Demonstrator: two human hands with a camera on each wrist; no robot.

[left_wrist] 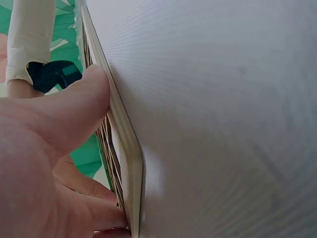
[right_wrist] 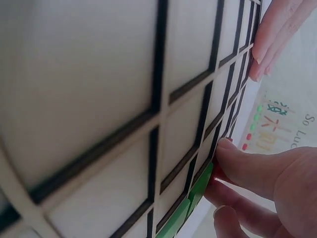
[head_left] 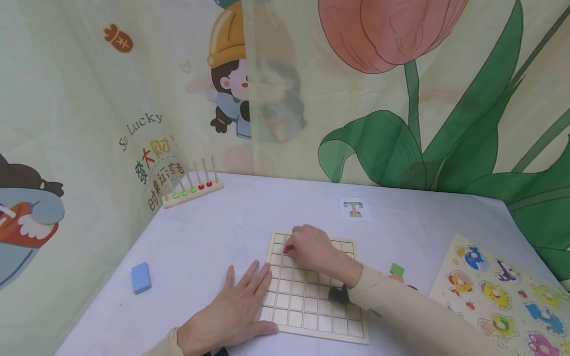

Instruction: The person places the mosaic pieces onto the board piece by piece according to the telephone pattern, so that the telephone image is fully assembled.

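A wooden grid board (head_left: pixel 285 300) lies on the white table. My left hand (head_left: pixel 231 306) rests along its left side with fingers spread; in the left wrist view the thumb (left_wrist: pixel 84 104) touches the board's edge. Over the far left part of the grid, my right hand (head_left: pixel 313 249) pinches a small red piece (head_left: pixel 286 249) between thumb and fingers. The right wrist view shows that red piece (right_wrist: pixel 218 172) partly hidden by the fingers, beside green tiles (right_wrist: pixel 174 218) set in the grid. From the head view, the right hand covers those tiles.
A pattern card (head_left: pixel 355 209) lies beyond the board. Loose tiles (head_left: pixel 397 270) sit right of it, partly behind the right forearm. An animal puzzle board (head_left: pixel 478 277) is at far right, a blue block (head_left: pixel 141 278) at left, and a peg rack with rings (head_left: pixel 193 193) at back left.
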